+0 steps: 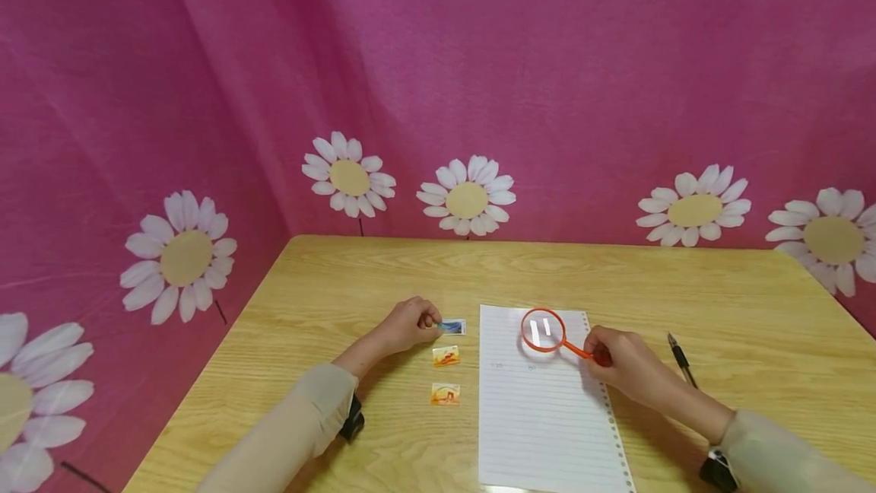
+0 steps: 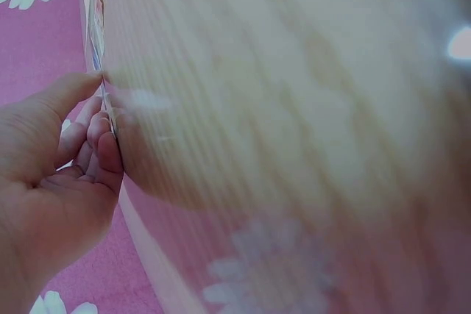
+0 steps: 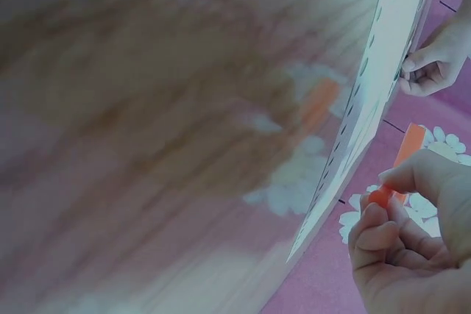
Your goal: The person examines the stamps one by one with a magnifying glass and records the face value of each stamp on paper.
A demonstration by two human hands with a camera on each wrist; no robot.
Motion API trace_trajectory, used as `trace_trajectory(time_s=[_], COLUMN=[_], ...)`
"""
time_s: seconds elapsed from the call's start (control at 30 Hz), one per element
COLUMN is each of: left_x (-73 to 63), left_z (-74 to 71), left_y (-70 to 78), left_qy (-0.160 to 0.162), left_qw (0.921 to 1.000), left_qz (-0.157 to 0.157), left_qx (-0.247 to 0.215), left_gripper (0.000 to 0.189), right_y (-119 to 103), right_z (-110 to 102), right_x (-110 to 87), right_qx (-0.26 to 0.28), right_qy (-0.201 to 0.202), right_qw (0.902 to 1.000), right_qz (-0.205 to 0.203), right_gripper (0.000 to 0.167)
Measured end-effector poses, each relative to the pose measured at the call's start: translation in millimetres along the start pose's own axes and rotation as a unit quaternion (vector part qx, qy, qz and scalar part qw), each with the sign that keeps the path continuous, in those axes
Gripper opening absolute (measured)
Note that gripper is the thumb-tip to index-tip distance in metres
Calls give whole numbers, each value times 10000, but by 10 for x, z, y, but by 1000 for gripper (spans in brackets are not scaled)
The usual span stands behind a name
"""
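A blue postage stamp lies on the table at the top of a column of stamps. My left hand pinches its left edge between thumb and fingertips. In the left wrist view, that hand is low against the tabletop, with its fingers curled. My right hand grips the handle of an orange magnifying glass, its round lens over the upper part of a lined sheet. The right wrist view shows the orange handle between thumb and fingers.
Two yellow-orange stamps, one middle and one lower, lie below the blue one. Faint handwriting shows on the sheet. A black pen lies right of it. Behind the wooden table hangs a pink flowered curtain.
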State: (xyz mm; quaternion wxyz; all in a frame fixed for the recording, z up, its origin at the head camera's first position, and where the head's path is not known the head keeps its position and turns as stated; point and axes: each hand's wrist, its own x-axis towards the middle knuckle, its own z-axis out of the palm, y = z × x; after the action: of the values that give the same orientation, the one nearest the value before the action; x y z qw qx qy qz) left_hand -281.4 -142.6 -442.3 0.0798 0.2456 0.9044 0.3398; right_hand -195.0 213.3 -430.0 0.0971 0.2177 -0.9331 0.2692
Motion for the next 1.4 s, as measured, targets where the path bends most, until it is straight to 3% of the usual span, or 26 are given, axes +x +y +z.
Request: trace_trajectory(time_s=[0.67, 0.97, 1.23, 1.4], left_x=[20, 2, 4, 11], left_z=[-1, 26, 11, 2], left_y=[-41, -45, -33, -25], left_qy=[72, 20, 51, 43], left_qw=[9999, 10000, 10000, 10000], left_qz=[-84, 51, -16, 39], left_qx=[54, 37, 9, 16], left_gripper=[12, 13, 13, 12], right_y=[-143, -155, -161, -194], right_z=[159, 237, 298, 300], right_x=[223, 247, 332, 382], right_qx=[77, 55, 14, 54], right_qy=[-28, 57, 265, 140], right_qw=[9990, 9976, 9931, 9939], right_qz=[-441, -682, -1142, -1097], right_gripper=[23, 24, 26, 24])
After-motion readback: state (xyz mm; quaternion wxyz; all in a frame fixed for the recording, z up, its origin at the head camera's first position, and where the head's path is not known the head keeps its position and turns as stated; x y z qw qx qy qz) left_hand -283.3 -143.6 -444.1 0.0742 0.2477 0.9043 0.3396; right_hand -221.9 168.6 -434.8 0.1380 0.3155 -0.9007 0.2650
